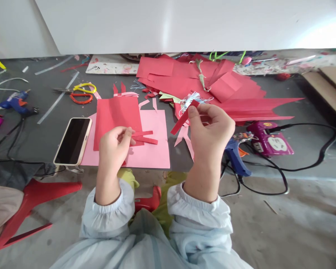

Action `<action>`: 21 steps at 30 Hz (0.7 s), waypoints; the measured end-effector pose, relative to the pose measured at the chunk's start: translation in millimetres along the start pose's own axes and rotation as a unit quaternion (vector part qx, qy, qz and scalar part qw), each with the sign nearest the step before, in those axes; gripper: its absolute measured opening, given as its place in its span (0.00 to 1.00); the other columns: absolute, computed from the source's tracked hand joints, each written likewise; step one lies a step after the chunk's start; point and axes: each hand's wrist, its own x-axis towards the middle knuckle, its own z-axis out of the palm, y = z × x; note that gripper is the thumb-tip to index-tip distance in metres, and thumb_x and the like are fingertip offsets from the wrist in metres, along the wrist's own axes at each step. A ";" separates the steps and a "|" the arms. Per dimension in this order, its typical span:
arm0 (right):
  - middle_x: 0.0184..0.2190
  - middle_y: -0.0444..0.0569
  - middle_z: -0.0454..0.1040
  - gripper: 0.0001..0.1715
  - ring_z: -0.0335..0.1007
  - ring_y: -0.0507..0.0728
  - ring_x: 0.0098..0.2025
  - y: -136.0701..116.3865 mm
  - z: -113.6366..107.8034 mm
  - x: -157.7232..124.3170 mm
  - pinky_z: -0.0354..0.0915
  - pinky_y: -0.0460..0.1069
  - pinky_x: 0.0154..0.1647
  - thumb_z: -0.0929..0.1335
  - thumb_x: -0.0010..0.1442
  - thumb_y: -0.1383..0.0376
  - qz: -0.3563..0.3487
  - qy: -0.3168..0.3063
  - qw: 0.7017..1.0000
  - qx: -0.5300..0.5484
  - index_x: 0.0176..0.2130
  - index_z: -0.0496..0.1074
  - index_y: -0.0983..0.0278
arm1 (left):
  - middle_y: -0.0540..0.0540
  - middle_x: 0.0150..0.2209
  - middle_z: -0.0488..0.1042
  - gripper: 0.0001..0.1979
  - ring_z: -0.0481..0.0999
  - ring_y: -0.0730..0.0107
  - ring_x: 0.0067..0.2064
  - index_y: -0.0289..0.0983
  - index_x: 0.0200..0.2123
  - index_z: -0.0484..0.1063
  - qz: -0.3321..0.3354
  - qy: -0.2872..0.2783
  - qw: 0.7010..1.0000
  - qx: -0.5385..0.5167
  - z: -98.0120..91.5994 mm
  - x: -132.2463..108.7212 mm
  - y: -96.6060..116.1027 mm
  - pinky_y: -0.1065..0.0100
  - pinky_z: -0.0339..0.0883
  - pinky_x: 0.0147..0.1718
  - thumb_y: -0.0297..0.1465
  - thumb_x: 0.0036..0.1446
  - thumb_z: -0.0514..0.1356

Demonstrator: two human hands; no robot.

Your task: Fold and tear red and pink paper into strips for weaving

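Red strips (pixel 149 140): a pair juts rightward from the left hand (pixel 113 145), its thumb and fingers pinched on them, above the overlap of a red sheet (pixel 117 112) and a pink sheet (pixel 154 123). Cannot tell whether that hand touches the sheets. Right hand (pixel 210 127) pinches a single strip (pixel 179 123), held aslant between thumb and fingers, in front of a white tassel (pixel 189 101). The two hands are well apart.

From where I stand, the grey table (pixel 39 93) also bears: a red paper pile (pixel 168 84) toward the back; scissors (pixel 77 89) with yellow and orange handles, left of the red sheet; a phone (pixel 73 141), dark screen up, beside the pink sheet's left edge; a blue glue gun (pixel 236 157) near the right wrist, a purple box (pixel 271 140) just beyond it.
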 end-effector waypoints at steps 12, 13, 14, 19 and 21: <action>0.25 0.45 0.75 0.10 0.65 0.53 0.25 3.5 0.1 -0.6 0.61 0.52 0.32 0.70 0.57 0.58 0.011 -0.078 0.995 -0.066 0.29 0.76 0.63 | 0.49 0.24 0.79 0.11 0.79 0.69 0.28 0.38 0.32 0.77 0.010 0.015 1.000 0.013 0.7 0.2 2.0 0.73 0.68 0.26 0.37 0.61 0.57; 0.24 0.45 0.74 0.10 0.65 0.53 0.25 2.9 -0.1 -0.8 0.60 0.52 0.32 0.70 0.57 0.58 0.010 -0.081 0.994 -0.070 0.29 0.76 0.63 | 0.49 0.24 0.79 0.11 0.79 0.69 0.28 0.38 0.33 0.77 0.010 0.015 1.000 0.014 0.7 0.1 2.3 0.73 0.68 0.26 0.37 0.61 0.57; 0.23 0.44 0.73 0.11 0.64 0.53 0.25 2.3 -0.4 -1.0 0.59 0.51 0.31 0.70 0.57 0.59 0.009 -0.084 0.994 -0.073 0.29 0.75 0.62 | 0.49 0.24 0.79 0.11 0.79 0.69 0.28 0.38 0.33 0.77 0.008 0.014 1.000 0.014 0.8 0.0 2.6 0.73 0.68 0.26 0.37 0.61 0.58; 0.20 0.43 0.71 0.11 0.62 0.53 0.24 1.2 -0.1 -1.7 0.58 0.51 0.29 0.69 0.57 0.59 0.004 -0.098 0.991 -0.089 0.28 0.75 0.62 | 0.49 0.24 0.79 0.12 0.79 0.68 0.28 0.38 0.34 0.78 0.004 0.018 1.000 0.016 1.4 -0.4 1.9 0.72 0.67 0.25 0.37 0.61 0.57; 0.21 0.44 0.72 0.11 0.64 0.53 0.24 1.7 0.5 -1.6 0.59 0.51 0.30 0.69 0.57 0.59 0.000 -0.092 0.992 -0.085 0.29 0.75 0.62 | 0.49 0.24 0.79 0.12 0.80 0.68 0.29 0.38 0.34 0.78 0.009 0.022 1.000 0.018 1.7 -0.2 0.0 0.72 0.68 0.27 0.37 0.61 0.57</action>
